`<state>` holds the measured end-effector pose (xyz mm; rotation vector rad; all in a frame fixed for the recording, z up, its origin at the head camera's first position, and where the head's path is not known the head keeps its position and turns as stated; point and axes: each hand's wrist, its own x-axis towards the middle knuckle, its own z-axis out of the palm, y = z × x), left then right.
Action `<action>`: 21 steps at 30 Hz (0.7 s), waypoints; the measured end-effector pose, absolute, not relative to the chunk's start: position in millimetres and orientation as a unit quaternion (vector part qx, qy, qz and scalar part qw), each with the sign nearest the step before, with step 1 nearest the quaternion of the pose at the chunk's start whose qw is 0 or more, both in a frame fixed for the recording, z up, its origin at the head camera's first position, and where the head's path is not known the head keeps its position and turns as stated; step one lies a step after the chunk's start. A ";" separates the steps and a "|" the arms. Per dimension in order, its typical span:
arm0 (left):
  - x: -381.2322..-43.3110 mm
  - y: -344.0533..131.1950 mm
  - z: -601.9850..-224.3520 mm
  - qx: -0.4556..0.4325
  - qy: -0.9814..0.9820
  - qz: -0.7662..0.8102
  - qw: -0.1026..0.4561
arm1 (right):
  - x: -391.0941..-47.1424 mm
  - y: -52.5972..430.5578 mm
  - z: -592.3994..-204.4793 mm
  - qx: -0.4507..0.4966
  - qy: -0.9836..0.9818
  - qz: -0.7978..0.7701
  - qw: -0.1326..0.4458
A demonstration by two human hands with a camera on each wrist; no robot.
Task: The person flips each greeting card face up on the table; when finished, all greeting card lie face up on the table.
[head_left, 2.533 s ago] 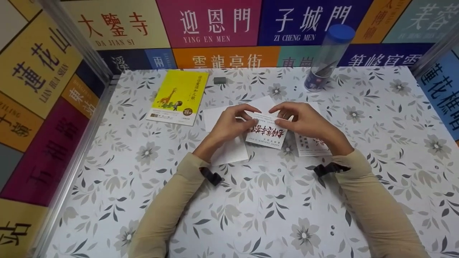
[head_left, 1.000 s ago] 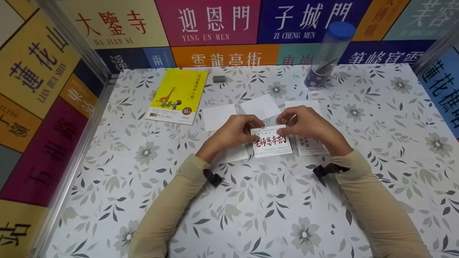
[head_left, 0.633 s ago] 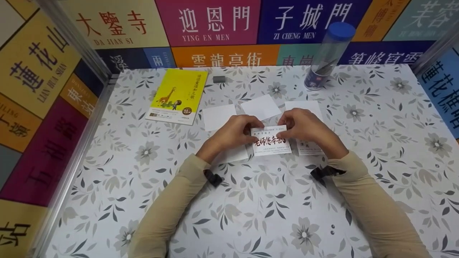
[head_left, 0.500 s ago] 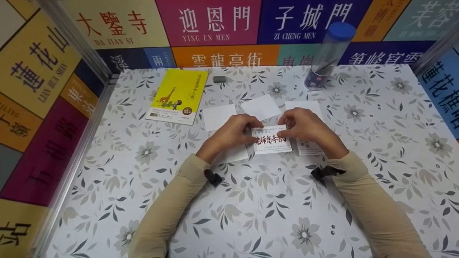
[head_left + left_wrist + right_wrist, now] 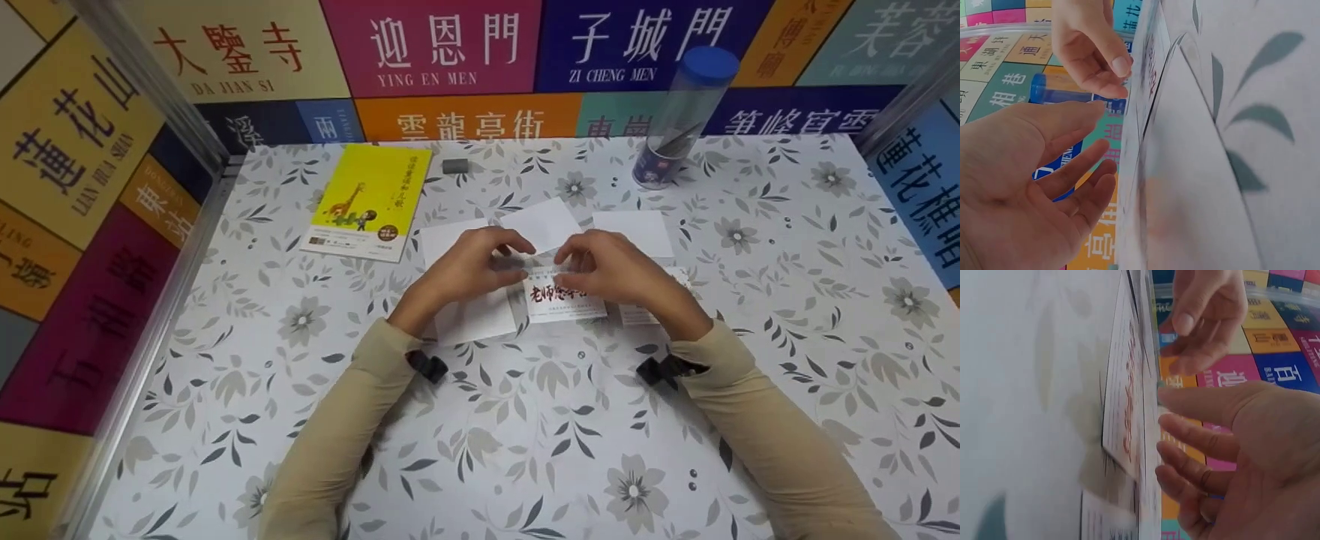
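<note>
Though fingers (image 5: 1202, 404) overlap the card (image 5: 559, 306) from above, wrist views show them hovering, parted.

Between left hand (image 5: 480, 261) and right hand (image 5: 611, 262), the greeting card (image 5: 562, 307) is white with dark-red characters. Around them, the tablecloth (image 5: 517, 450) has grey flowers on white. Beyond the left, the book (image 5: 379, 195) is mostly yellow.
</note>
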<state>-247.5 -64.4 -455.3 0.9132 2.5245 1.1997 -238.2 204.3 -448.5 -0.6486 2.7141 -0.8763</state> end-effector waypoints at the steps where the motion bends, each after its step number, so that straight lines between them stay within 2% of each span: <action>1: -247.1 -68.1 -454.5 0.309 0.855 0.405 0.097 | -236.5 198.7 -448.7 -0.238 0.918 -0.297 0.109; 9: -238.3 -103.2 -451.0 0.279 0.875 0.383 0.097 | -228.3 154.7 -447.7 -0.343 0.882 -0.288 0.144; 15: -230.3 -125.8 -449.1 0.227 0.895 0.364 0.125 | -230.8 125.7 -449.3 -0.362 0.888 -0.229 0.167; 21: -228.2 -134.6 -449.4 0.201 0.896 0.355 0.173 | -229.5 111.5 -446.4 -0.343 0.903 -0.177 0.187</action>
